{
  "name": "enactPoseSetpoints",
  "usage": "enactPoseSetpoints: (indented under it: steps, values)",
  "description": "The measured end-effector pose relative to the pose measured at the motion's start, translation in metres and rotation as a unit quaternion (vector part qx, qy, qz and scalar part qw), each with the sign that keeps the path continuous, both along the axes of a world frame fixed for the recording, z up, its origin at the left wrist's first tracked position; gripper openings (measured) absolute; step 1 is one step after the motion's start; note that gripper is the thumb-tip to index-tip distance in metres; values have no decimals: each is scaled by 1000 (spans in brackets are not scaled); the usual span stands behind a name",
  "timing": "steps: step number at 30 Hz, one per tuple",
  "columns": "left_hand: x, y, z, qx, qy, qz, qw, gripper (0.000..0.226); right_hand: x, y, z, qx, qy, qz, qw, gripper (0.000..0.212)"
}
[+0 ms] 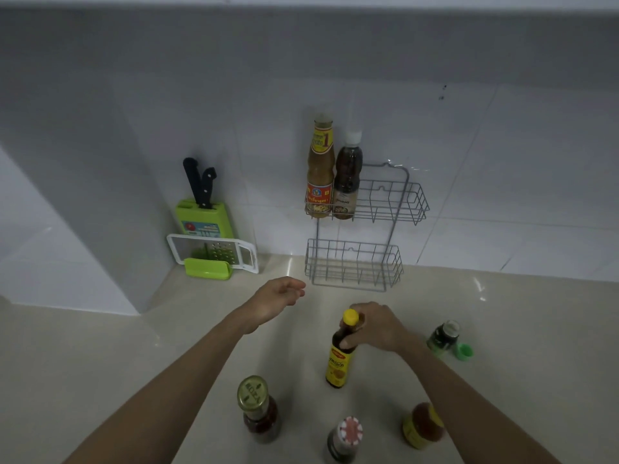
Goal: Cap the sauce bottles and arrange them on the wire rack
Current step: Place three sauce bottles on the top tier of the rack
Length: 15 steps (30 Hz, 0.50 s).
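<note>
Yellow-capped sauce bottle [339, 354] stands upright, right hand [376, 326] clamped round its neck for lifting to the wire rack [402, 209]; left hand [279, 296] hovers loosely open, empty.

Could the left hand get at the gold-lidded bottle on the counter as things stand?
Probably yes. The left hand is empty and open above the counter, and nothing stands between it and the gold-lidded bottle beside its forearm.
</note>
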<state>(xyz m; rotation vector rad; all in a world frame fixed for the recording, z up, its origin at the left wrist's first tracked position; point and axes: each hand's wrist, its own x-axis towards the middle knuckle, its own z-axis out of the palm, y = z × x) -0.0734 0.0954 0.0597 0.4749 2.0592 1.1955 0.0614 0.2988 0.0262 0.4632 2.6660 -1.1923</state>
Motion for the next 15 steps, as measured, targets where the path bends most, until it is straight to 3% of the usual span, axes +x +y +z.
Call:
enactPoseSetpoints:
  steps: [4, 7, 11, 15]
  values:
    - [-6, 3, 4, 16, 15, 31, 999, 33, 10, -20, -18, -166, 49, -101, 980, 21]
    - [-14, 13, 15, 34, 55, 55, 996, 36, 7, -16, -12, -210, 93, -147, 962, 16]
    - [-32, 35, 42, 69, 98, 85, 989, 48, -13, 16, 58, -214, 227, -148, 938, 17]
    - [-48, 62, 77, 96, 127, 91, 983, 67, -36, 50, 133, -123, 375, -152, 906, 21]
